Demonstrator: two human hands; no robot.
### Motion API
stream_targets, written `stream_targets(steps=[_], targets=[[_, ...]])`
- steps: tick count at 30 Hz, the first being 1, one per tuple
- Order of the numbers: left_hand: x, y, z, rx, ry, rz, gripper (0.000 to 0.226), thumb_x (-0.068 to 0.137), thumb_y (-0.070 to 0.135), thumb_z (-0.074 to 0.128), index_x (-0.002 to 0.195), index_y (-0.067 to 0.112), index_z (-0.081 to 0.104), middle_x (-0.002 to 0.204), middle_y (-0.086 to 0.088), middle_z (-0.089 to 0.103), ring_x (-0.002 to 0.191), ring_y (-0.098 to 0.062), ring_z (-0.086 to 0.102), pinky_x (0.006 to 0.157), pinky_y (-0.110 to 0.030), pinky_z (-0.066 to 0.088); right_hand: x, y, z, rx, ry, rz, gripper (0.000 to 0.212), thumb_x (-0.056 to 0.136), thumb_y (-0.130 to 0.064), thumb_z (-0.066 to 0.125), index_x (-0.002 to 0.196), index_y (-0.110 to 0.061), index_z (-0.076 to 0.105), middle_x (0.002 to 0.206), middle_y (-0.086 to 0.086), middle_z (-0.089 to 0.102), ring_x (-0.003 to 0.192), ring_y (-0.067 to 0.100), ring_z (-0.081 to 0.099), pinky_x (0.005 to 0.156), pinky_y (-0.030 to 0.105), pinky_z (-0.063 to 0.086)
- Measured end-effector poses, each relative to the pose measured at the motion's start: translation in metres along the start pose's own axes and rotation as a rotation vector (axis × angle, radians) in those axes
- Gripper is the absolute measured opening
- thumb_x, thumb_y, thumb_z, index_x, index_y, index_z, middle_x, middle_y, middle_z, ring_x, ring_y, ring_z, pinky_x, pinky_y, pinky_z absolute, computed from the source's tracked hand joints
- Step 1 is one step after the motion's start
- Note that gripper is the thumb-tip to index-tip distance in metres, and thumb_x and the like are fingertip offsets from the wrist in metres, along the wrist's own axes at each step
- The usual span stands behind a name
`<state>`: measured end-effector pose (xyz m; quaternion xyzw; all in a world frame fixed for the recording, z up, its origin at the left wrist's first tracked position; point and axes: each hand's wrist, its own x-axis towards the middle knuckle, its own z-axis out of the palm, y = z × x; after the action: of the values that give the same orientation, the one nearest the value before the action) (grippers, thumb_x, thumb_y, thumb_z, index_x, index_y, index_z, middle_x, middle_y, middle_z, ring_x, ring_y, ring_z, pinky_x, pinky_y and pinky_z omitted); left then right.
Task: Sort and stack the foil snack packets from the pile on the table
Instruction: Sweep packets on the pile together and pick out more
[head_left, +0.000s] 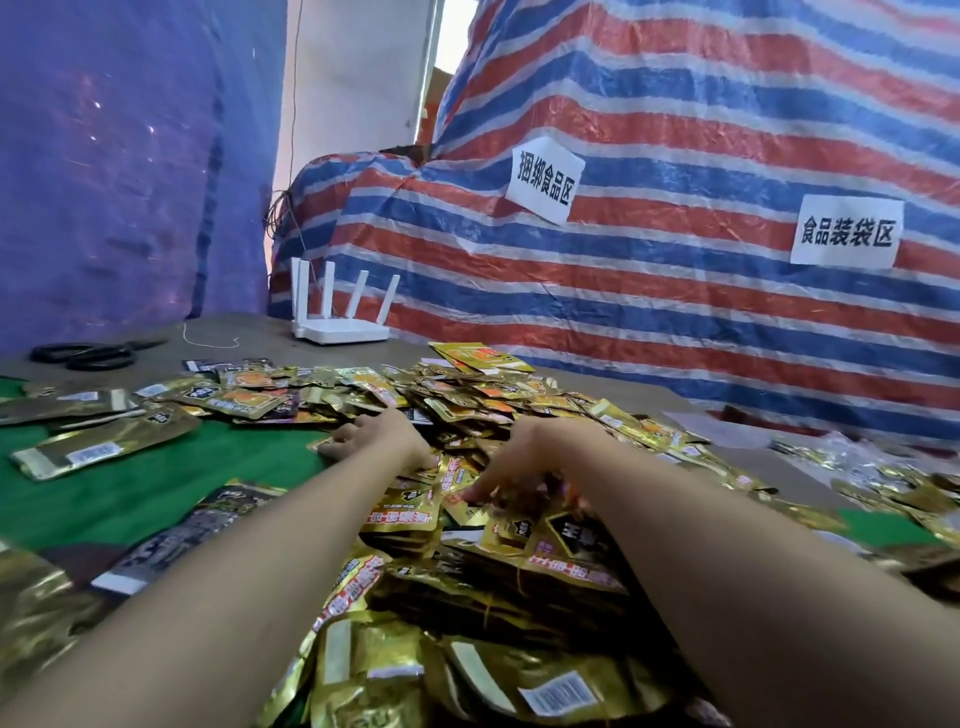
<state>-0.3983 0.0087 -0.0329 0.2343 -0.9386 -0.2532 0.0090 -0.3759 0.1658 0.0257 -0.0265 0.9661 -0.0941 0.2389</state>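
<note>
While the pile of foil packets (467, 410) is spread across the middle of the green-covered table (156, 478), the left hand (376, 434) is laid on its left edge and the right hand (519, 467) is sunk among nearer packets; whether either grips anything cannot be told.

The counter (145, 478), green in front and brown behind, carries a sprawling pile of gold foil packets (467, 405), black scissors (83, 356), a white router (340, 330) and a loose string (208, 340).
</note>
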Motion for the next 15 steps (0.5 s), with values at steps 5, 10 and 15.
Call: stream_targets(steps=[5,10,15], targets=[[-0.007,-0.002,-0.003,-0.26,0.01,0.04,0.068,0.08,0.029,0.084,0.13,-0.001,0.05,0.131,-0.018,0.058,0.124,-0.035,0.054,0.104,-0.044,0.047,0.011,-0.01,0.01,0.033,0.24,-0.073,0.058,0.07,-0.041,0.091,0.106,-0.006,0.06,0.094,0.009,0.071,0.069,0.021,0.074,0.06,0.032,0.062],[-0.024,-0.003,-0.017,-0.47,0.027,0.057,0.042,0.087,0.002,0.071,0.126,-0.006,0.055,0.124,-0.02,0.063,0.111,-0.034,0.062,0.083,-0.036,0.055,0.005,-0.002,0.008,0.0,0.258,-0.039,0.059,0.068,-0.057,0.087,0.093,-0.014,0.055,0.086,0.001,0.065,0.067,0.015,0.065,0.049,0.024,0.046],[-0.034,-0.013,-0.031,-0.595,0.145,0.002,0.036,0.094,-0.007,0.054,0.129,-0.008,0.047,0.129,-0.022,0.056,0.111,-0.032,0.059,0.085,-0.035,0.052,0.002,-0.003,0.007,-0.042,0.39,-0.138,0.027,0.088,-0.035,0.073,0.087,-0.014,0.056,0.086,0.003,0.062,0.082,0.021,0.064,0.065,0.032,0.051]])
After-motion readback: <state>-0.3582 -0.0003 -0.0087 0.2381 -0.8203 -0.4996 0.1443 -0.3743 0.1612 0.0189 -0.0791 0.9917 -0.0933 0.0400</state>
